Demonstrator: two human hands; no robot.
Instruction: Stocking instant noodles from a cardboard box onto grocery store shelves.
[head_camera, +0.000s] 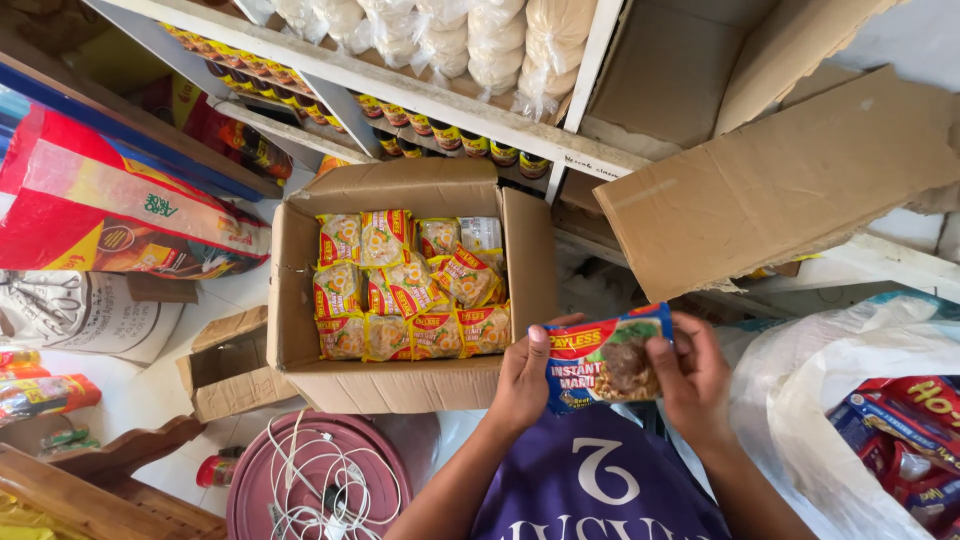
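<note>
open brown cardboard box (290, 300) at left is seen packed with yellow-red noodle packets (405, 290), little slack left between them. left hand (522, 380) is closed on the left edge of a blue-red instant noodle packet (605, 360), thumb on top; right hand (695, 375) is pinched on its right edge. packet is held flat just past the box's near right corner. likely best gripped by the edges so the contents aren't crushed. open room is tight: upright box flap (530, 260) beside it, white plastic bag (850, 370) at right.
</note>
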